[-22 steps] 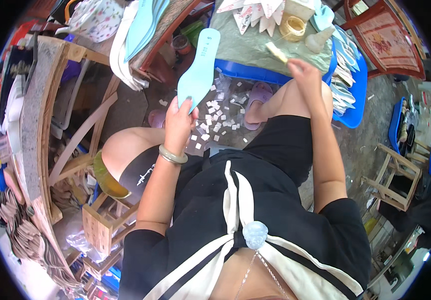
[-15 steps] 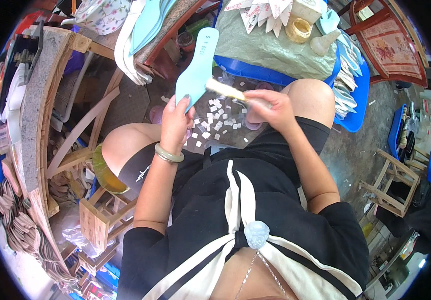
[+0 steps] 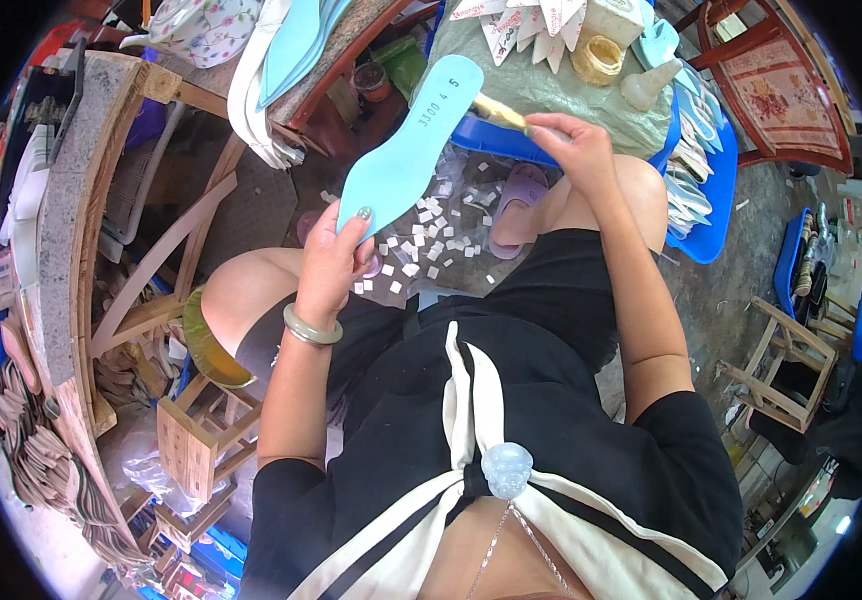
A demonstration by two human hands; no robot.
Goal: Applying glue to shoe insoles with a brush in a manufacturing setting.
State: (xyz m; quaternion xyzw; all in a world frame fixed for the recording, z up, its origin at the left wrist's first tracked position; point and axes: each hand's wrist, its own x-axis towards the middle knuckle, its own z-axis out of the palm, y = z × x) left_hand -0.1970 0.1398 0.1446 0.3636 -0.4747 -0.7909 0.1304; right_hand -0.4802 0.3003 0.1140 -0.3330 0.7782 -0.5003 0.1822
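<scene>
Above grey floor point(image 3: 686, 305), left hand point(image 3: 331, 262) grips pale-blue, foot-shaped insole point(image 3: 401, 155) by wide end, likely leaving face free; right hand point(image 3: 576, 150) pinches slim yellowish brush point(image 3: 501, 113), tip at insole's edge, contact unclear. Insole smooth, waisted, dark-printed near narrow end. Beyond: round yellow pot point(image 3: 596, 68) on grey-green plastic sheet point(image 3: 591, 110), probably for reach.

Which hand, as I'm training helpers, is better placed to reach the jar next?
Probably the right hand: it's nearer the jar and holds the brush; the left hand grips the blue insole.
</scene>
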